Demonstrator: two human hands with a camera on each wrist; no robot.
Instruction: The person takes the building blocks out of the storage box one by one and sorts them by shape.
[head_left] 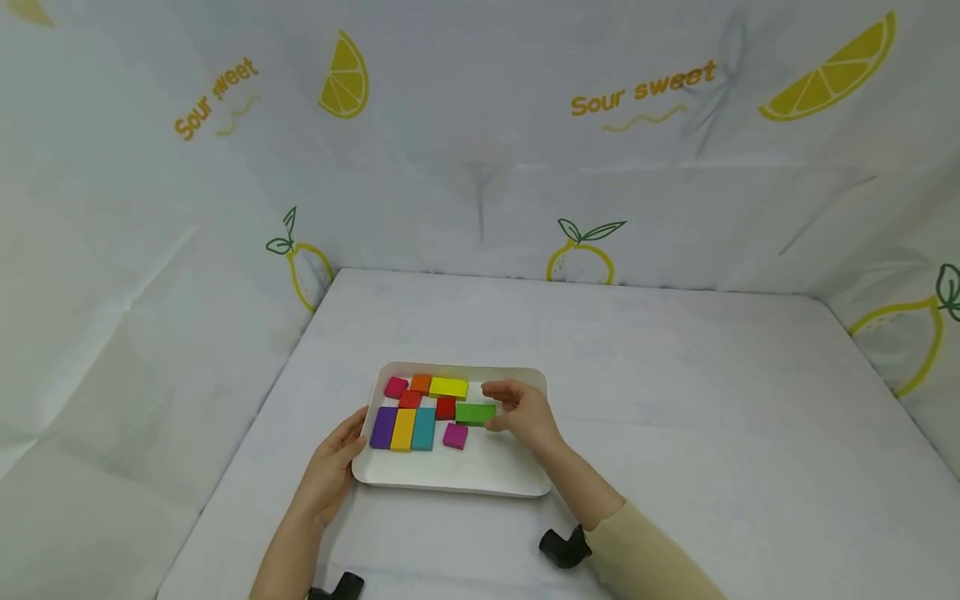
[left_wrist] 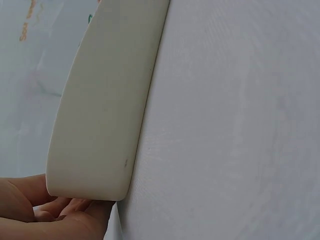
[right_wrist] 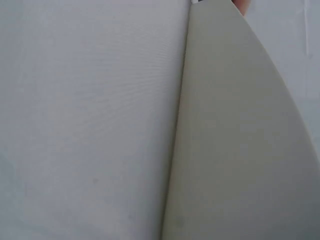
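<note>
A white tray (head_left: pixel 480 475) rests on the table and carries flat coloured blocks. My left hand (head_left: pixel 333 467) grips the tray's left side, its thumb near the rim; in the left wrist view the fingers (left_wrist: pixel 75 222) lie against the tray's end wall. Over the tray's right part is my right hand (head_left: pixel 528 417), thumb and fingers spread apart. The thumb tip is right at the end of a green block (head_left: pixel 476 414). A magenta block (head_left: pixel 455 436) lies just left of and below it. In the right wrist view, the tray's wall (right_wrist: pixel 240 125) hides nearly all of the hand.
Purple (head_left: pixel 383 427), yellow-orange (head_left: pixel 402 429) and teal (head_left: pixel 423 429) blocks stand side by side at the tray's left. Above them are pink (head_left: pixel 396 387), orange (head_left: pixel 421 383), yellow (head_left: pixel 448 387) and red (head_left: pixel 446 407) blocks. A lemon-print cloth (head_left: pixel 480 150) hangs behind the white table (head_left: pixel 712 433).
</note>
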